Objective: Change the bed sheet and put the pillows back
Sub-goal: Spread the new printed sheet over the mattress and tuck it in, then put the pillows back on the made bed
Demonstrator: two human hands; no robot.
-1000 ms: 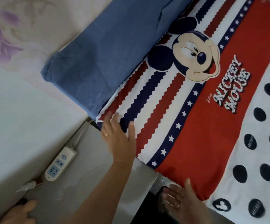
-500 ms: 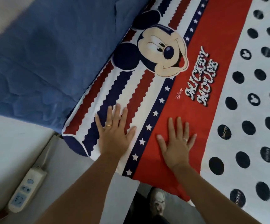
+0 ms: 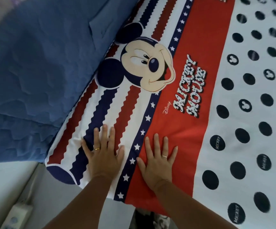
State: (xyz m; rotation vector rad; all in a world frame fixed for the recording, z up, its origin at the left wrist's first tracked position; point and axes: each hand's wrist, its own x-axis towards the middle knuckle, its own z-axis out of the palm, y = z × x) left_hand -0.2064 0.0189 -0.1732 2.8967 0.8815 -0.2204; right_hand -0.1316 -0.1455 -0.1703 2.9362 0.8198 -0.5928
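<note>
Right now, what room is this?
Probably a bedroom. A cartoon sheet is spread flat over a bed, a blue pillow lies along its edge, and both hands press the sheet smooth.

A white power strip [image 3: 16, 217] lies on a pale grey surface [image 3: 39, 195] at the lower left. Beyond the strip, a plain whitish wall [image 3: 4, 176] catches soft, even daylight.
</note>
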